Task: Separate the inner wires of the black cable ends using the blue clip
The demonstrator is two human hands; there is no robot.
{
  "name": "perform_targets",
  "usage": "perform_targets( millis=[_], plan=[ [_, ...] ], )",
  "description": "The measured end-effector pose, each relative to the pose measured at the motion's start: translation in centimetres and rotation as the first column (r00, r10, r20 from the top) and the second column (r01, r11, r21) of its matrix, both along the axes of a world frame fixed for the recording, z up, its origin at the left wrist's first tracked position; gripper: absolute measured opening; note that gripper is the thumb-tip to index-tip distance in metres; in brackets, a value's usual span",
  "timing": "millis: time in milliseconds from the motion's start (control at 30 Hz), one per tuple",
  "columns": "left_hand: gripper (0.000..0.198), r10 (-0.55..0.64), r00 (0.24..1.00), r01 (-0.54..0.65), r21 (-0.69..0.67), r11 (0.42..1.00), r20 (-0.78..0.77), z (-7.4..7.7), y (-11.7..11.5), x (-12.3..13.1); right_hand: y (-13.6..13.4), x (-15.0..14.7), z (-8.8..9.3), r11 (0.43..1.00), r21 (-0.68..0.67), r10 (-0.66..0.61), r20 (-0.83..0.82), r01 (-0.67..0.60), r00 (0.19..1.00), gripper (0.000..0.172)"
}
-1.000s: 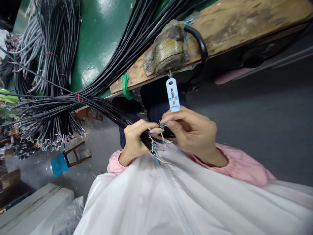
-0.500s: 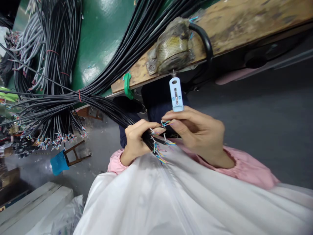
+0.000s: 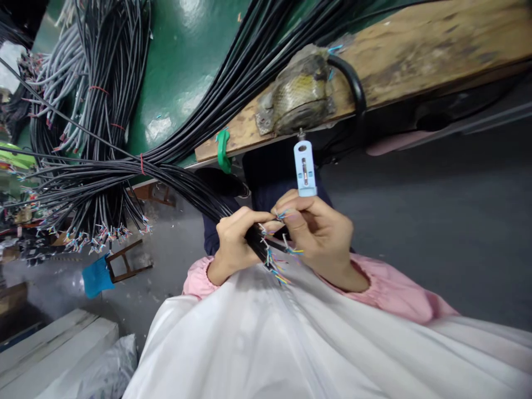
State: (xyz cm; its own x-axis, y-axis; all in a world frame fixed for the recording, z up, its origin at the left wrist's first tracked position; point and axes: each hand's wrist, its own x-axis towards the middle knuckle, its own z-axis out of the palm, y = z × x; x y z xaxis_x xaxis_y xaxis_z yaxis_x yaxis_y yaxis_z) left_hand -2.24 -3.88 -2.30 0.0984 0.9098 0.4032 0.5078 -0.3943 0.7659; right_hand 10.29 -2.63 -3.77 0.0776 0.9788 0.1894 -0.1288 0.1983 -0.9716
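My left hand (image 3: 238, 237) is closed around the ends of several black cables (image 3: 199, 197), whose bundle runs back to the bench. Thin coloured wires (image 3: 272, 265) fan out of the cut ends below my fingers. With thumb and forefinger, my right hand (image 3: 320, 235) pinches a small tuft of blue and orange wires (image 3: 282, 214) at the tip of one cable, close against my left thumb. Just above my right knuckles hangs a light blue plastic tool head (image 3: 306, 169), its metal shaft leading into a tape-wrapped motor (image 3: 301, 94) on the bench edge.
Black and grey cable bundles (image 3: 112, 72) tied with red bands lie on the green bench top (image 3: 174, 72). A green clip-like piece (image 3: 223, 149) hangs on the wooden edge (image 3: 399, 55). A blue stool (image 3: 97, 275) and white boxes (image 3: 70, 349) stand at lower left.
My right hand has shifted left, closer to my left hand, and its fingers have closed in on the wire tuft. My left hand keeps its hold. The whole view has shifted slightly.
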Motion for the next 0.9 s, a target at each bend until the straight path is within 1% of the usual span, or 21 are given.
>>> perform_targets(
  millis=[133, 233, 300, 367, 500, 567, 633, 700, 800, 900],
  plan=[
    [0.039, 0.012, 0.999, -0.015, 0.076, 0.997, 0.034, 0.2, 0.1, 0.2, 0.0, 0.0, -0.3, 0.991, 0.121, -0.055, 0.043, 0.049, 0.998, 0.022],
    [0.031, 0.013, 0.999, -0.016, 0.101, 0.995, 0.029, 0.3, 0.3, 0.2, 0.2, 0.6, -0.4, 0.975, 0.217, -0.074, 0.102, 0.050, 0.992, 0.013],
    [0.030, 0.020, 0.999, -0.023, 0.096, 0.995, 0.029, 0.3, 0.3, 0.2, 0.4, 1.0, -0.4, 0.968, 0.247, -0.076, 0.130, 0.042, 0.989, 0.012],
    [0.032, 0.020, 1.000, -0.022, 0.064, 0.998, 0.021, 0.3, 0.2, 0.2, 0.6, 1.3, -0.3, 0.962, 0.270, -0.076, 0.144, 0.035, 0.987, 0.015],
    [0.034, 0.007, 1.000, -0.007, 0.011, 1.000, 0.015, 0.3, 0.1, 0.1, 1.0, 1.6, -0.3, 0.939, 0.341, -0.081, 0.116, 0.037, 0.990, 0.018],
    [0.031, -0.008, 0.999, 0.008, 0.025, 1.000, 0.032, 0.3, 0.1, 0.1, 1.0, 1.5, -0.4, 0.944, 0.327, -0.074, 0.084, 0.043, 0.994, 0.014],
    [0.030, -0.030, 0.998, 0.028, 0.040, 0.999, 0.047, 0.3, 0.2, 0.1, 0.8, 1.1, -0.5, 0.965, 0.259, -0.054, 0.043, 0.041, 0.998, 0.009],
    [0.032, -0.024, 0.997, 0.020, 0.054, 0.998, 0.074, 0.2, 0.3, 0.2, 0.5, 0.4, -0.5, 0.982, 0.183, -0.054, -0.012, 0.056, 0.998, 0.012],
    [0.030, 0.036, 0.992, -0.045, 0.070, 0.996, 0.120, 0.0, 0.2, 0.5, 0.0, -1.1, -0.6, 0.982, 0.127, -0.132, -0.084, 0.142, 0.988, 0.018],
    [0.023, 0.104, 0.985, -0.115, 0.078, 0.990, 0.140, -0.1, 0.0, 0.8, -0.2, -2.5, -0.6, 0.959, 0.154, -0.220, -0.113, 0.236, 0.969, 0.017]
  ],
)
